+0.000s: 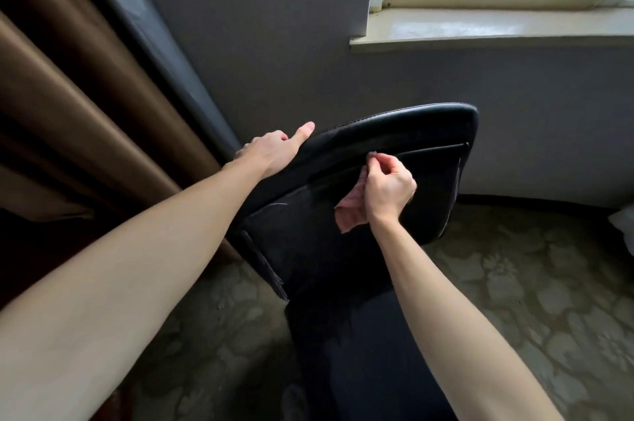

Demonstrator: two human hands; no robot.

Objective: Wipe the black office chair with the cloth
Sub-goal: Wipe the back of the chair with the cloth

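The black office chair (404, 132) stands in the middle of the view with its backrest facing me and its top edge tilted up to the right. My left hand (274, 151) grips the backrest's upper left corner, thumb laid along the top edge. My right hand (387, 189) pinches a small pink cloth (350, 211) and presses it against the back panel at a horizontal seam. The loose end of the cloth hangs down below the hand. The chair's seat and base are hidden behind the backrest.
A brown curtain (68, 111) hangs at the left beside a dark panel. A grey wall (274, 26) and a white window sill (480, 29) lie behind the chair. Patterned floor covering (531, 283) spreads to the right and below. A white object (626, 221) shows at the right edge.
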